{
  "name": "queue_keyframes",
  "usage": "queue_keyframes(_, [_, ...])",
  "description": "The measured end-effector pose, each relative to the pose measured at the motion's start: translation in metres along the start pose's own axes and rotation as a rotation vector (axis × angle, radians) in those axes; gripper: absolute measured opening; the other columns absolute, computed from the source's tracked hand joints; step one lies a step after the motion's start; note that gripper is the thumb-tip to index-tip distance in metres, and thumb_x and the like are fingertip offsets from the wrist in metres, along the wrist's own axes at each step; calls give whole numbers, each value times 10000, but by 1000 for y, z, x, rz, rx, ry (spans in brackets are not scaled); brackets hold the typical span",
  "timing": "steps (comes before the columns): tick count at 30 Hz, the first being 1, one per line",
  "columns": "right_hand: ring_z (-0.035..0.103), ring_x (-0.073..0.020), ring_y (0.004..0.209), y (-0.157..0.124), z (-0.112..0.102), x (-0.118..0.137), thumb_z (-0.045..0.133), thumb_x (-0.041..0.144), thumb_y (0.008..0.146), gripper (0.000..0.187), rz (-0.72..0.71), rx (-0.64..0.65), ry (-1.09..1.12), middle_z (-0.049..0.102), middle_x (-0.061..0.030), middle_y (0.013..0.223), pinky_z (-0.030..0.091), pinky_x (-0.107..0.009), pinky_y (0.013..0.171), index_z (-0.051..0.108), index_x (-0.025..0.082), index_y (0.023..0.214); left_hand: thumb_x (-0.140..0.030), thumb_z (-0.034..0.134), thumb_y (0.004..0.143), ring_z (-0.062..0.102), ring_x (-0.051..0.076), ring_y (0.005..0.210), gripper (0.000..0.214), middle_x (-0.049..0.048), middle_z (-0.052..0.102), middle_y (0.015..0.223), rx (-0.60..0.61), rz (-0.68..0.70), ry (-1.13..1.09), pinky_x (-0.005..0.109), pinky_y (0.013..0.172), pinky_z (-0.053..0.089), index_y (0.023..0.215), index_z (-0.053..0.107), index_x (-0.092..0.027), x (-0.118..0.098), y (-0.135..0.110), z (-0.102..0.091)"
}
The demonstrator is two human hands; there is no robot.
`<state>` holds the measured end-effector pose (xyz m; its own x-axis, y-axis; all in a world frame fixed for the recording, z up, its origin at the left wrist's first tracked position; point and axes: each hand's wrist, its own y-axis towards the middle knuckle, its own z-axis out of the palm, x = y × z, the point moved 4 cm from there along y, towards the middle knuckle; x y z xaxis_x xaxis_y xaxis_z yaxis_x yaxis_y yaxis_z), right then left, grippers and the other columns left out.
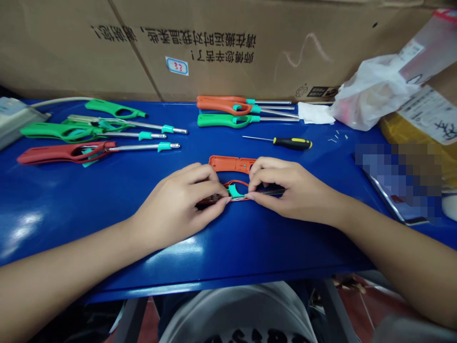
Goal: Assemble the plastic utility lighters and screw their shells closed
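Lighter (238,182) open, cover (230,164) off!
Your L hand (182,195) & R hand (291,188) pinch it, trigger (234,191) between (halves not joined).

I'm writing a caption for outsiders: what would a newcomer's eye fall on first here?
Probably the left hand and right hand, centre, both at an opened orange lighter on the blue table. Next, the upside-down writing on the cardboard box at the back, then the red lighter at left.
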<state>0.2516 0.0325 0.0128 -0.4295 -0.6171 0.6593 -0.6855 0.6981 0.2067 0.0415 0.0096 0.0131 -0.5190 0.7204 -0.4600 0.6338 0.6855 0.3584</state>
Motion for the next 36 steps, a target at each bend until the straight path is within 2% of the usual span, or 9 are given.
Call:
queue_keyframes(4, [641, -152, 867, 0, -1, 0, 676, 164, 949, 90, -15, -18, -20, 653, -32, 952, 494, -294, 781, 672, 199, 866, -260, 673, 1010, 623, 164, 830, 131, 49, 682, 930, -8, 7, -2, 314, 763, 518, 958, 766, -186, 1, 0, 0])
queue_keyframes(11, [655, -170, 915, 0, 1, 2, 662, 160, 943, 88, 4, 33, -111, 682, -30, 974, 470, -330, 827, 676, 203, 868, -227, 650, 1010, 628, 171, 839, 144, 44, 684, 924, 0, -13, 3, 317, 767, 517, 933, 765, -189, 0, 2, 2])
queue_keyframes(19, [652, -148, 878, -1, -1, -1, 690, 132, 911, 77, 94, 1, 19, 678, -26, 948, 508, -284, 787, 707, 194, 869, -189, 661, 984, 628, 182, 853, 116, 42, 697, 924, -39, -10, 10, 326, 759, 508, 972, 777, -189, -2, 0, 0])
queue_keyframes(26, [621, -140, 787, -1, -4, -5, 703, 132, 872, 79, 167, -5, 34, 698, -16, 901, 510, -275, 724, 737, 203, 860, -202, 649, 987, 623, 175, 844, 132, 42, 697, 921, -24, -43, -15, 316, 744, 505, 959, 778, -203, 2, 0, 1])
queue_keyframes(29, [592, -128, 743, -1, -3, -6, 713, 123, 852, 87, 156, -21, 21, 693, -9, 887, 500, -262, 695, 732, 204, 880, -192, 647, 987, 624, 184, 847, 138, 51, 696, 926, -27, -29, 0, 329, 748, 511, 963, 782, -191, 0, 1, 1])
queue_keyframes(33, [610, -129, 773, -1, -4, -5, 709, 135, 873, 74, 119, -43, 26, 691, -17, 921, 512, -263, 721, 729, 199, 902, -191, 674, 974, 622, 202, 831, 135, 75, 699, 926, -60, 64, 88, 360, 744, 507, 1011, 801, -169, -5, 1, -4])
queue_keyframes(36, [638, -140, 824, -1, -6, 1, 685, 125, 898, 84, 13, -55, 14, 695, -22, 914, 514, -277, 759, 728, 198, 896, -190, 701, 958, 609, 202, 805, 139, 80, 699, 930, -61, 140, 152, 358, 715, 491, 1044, 809, -175, -10, -1, -6])
